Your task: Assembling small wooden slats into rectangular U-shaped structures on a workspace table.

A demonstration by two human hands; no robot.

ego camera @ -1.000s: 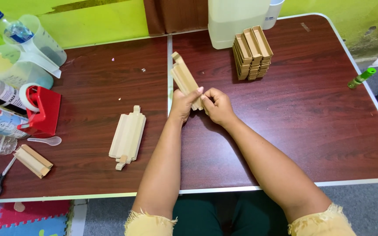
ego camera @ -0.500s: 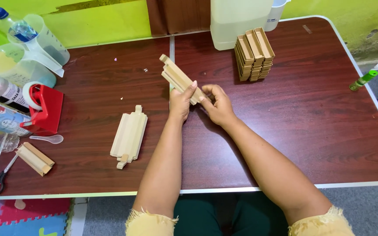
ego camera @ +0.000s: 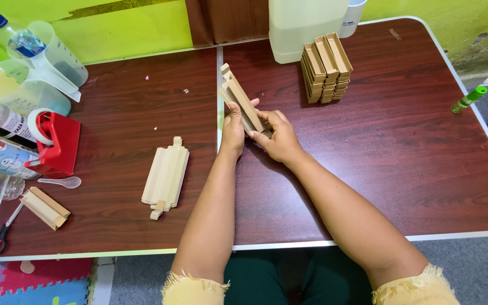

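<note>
Your dark wooden desk (ego camera: pixel 368 169) carries a stack of folded cardboard trays (ego camera: pixel 326 68) near its far edge. Over its middle, your left hand (ego camera: pixel 234 127) and right hand (ego camera: pixel 278 135) pinch a flat cardboard piece (ego camera: pixel 238 99), fingers closed on its lower end.

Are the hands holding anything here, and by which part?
Both hands hold one flat tan cardboard piece, a folded long strip. The left hand and right hand grip its near, lower end; its far end points away, up off the table.
</note>
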